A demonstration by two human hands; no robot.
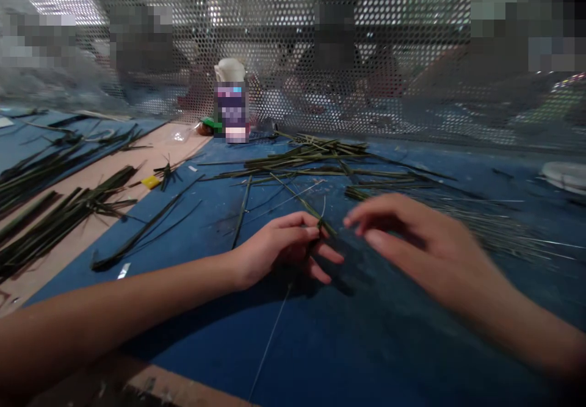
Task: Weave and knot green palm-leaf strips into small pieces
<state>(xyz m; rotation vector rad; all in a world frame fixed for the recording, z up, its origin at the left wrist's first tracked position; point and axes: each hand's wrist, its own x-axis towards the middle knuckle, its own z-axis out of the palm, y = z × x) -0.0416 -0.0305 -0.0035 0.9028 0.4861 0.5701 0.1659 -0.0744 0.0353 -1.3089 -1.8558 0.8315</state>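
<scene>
My left hand (293, 242) is in the middle of the view, thumb and index finger pinching a narrow green leaf strip (300, 198). A small green knot or wrap shows at the fingertips, and a thin pale wire stands up from it. Another length of thin wire (271, 334) runs from below this hand toward the near table edge. Just to the right hovers my right hand (412, 242), smeared by motion, its thumb and index finger apart with nothing visible between them. Behind the hands, long dark green leaf strips (293, 160) lie in a loose heap.
A blue tabletop (183, 334) spreads under everything. Bundles of leaf strips (77, 212) lie at left, near a yellow scrap (150, 182). Many thin wires (499, 230) lie at right. A white-capped bottle (231, 102) stands before a perforated metal screen (284, 41), with people behind it.
</scene>
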